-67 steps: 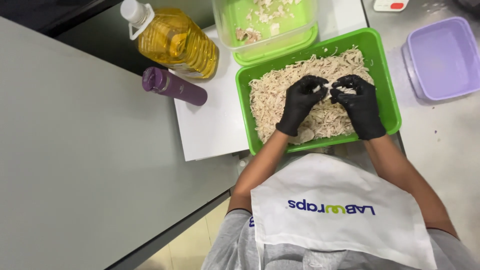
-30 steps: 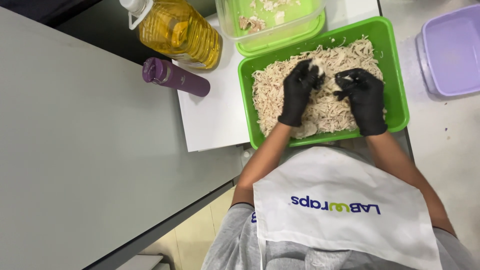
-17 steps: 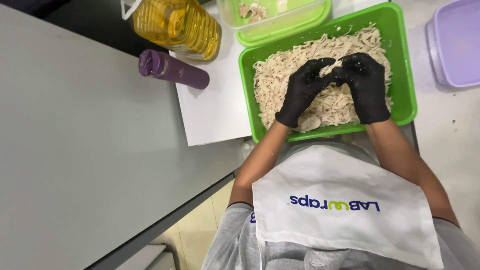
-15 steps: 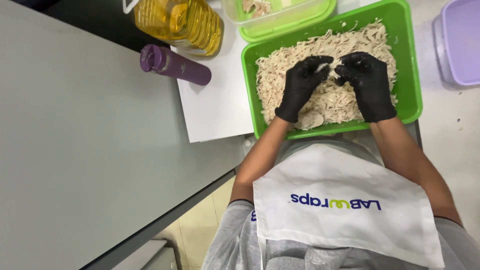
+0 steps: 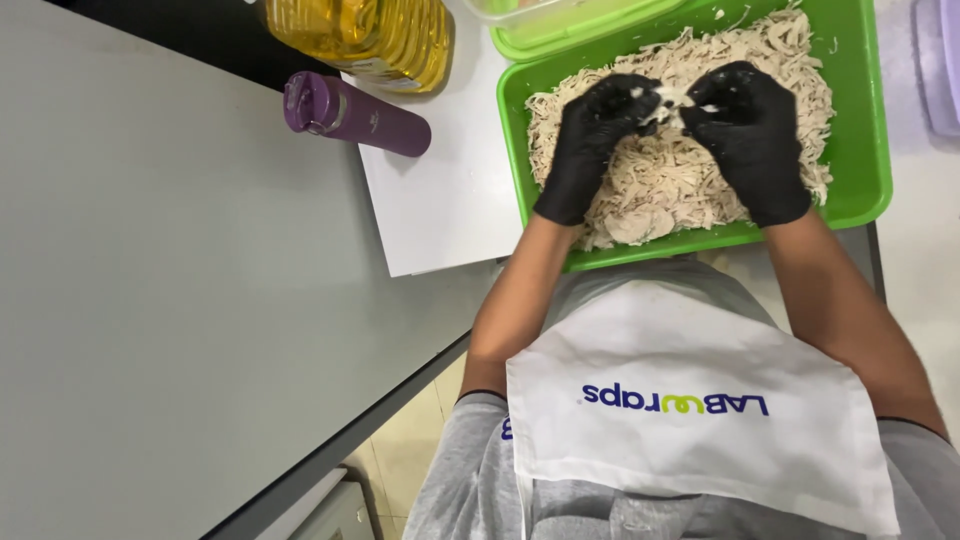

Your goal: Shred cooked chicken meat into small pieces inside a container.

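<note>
A green tray [image 5: 855, 120] holds a heap of pale shredded chicken [image 5: 660, 185]. Both my hands wear black gloves and hover over the heap. My left hand [image 5: 590, 145] and my right hand [image 5: 750, 135] meet at the fingertips, pinching a small white piece of chicken [image 5: 672, 97] between them. The fingers of both hands are closed on that piece, just above the pile.
A purple bottle [image 5: 350, 112] lies on its side on a white board [image 5: 440, 190] left of the tray. Behind it stands a yellow oil bottle [image 5: 370, 35]. A second green container [image 5: 570, 25] is beyond the tray, and a lilac lid [image 5: 940, 60] lies at the right edge. A grey surface [image 5: 170, 300] spreads to the left.
The view has shifted a little, so the tray sits higher and further right. My hands came together over the heap and now pinch one piece between them.
</note>
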